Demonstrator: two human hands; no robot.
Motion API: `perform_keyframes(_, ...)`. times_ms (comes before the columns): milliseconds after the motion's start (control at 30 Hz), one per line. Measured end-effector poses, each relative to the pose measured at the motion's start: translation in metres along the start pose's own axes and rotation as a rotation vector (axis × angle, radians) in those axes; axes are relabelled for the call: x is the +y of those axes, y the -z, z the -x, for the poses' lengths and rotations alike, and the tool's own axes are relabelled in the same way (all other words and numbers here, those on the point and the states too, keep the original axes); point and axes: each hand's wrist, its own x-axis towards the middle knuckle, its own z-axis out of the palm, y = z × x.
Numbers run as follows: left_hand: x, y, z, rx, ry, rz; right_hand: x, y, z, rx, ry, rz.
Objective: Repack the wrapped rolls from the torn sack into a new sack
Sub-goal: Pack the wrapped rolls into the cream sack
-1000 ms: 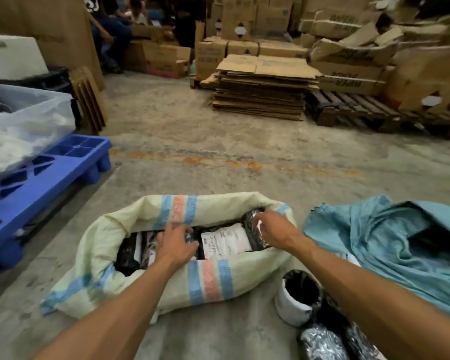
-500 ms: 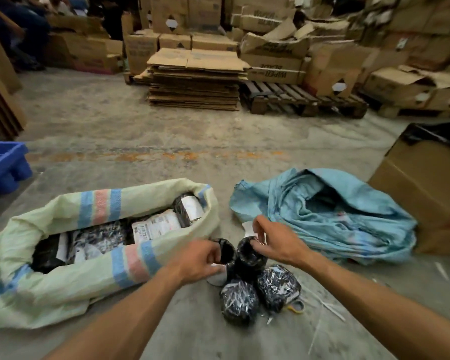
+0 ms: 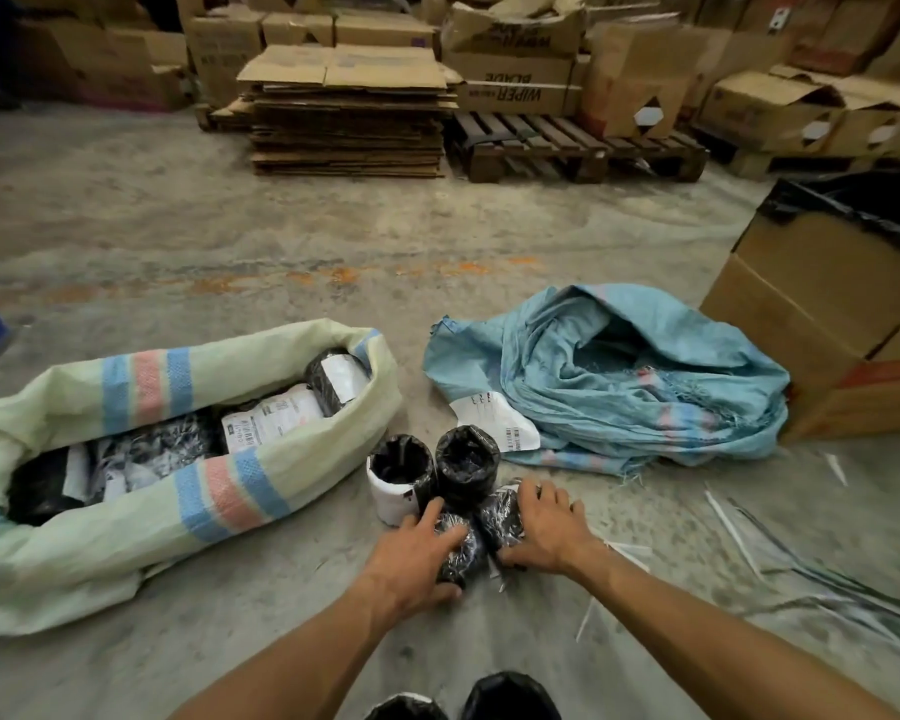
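Black plastic-wrapped rolls lie clustered at lower centre between the pale striped woven sack and crumpled blue sack, left hand and right hand each apparently cupping one for lifting.

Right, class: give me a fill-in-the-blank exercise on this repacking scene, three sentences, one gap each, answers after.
1. The left hand and right hand each grip a black ____ on the floor.
2. The empty, crumpled sack is ____ in colour.
3. The striped sack holding packed rolls lies to the person's ____.

Answers: roll; blue; left
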Motion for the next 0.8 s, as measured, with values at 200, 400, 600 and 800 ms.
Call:
perform_keyframes(200,0.003,0.013,0.003,0.028,-0.074,0.077,0.028,0.020,0.006,0.053,0.046,-0.238)
perform_keyframes(400,-0.029,0.063,0.006,0.406,-0.187,0.133,0.047,0.057,0.003,0.298,0.112,-0.740)
perform_keyframes(600,-0.093,0.118,0.010,0.611,-0.010,0.251,-0.028,0.110,-0.030,0.310,0.300,-0.817)
perform_keyframes(800,-0.195,0.123,0.029,0.554,0.330,0.270,-0.141,0.144,-0.070,0.364,0.454,-0.785)
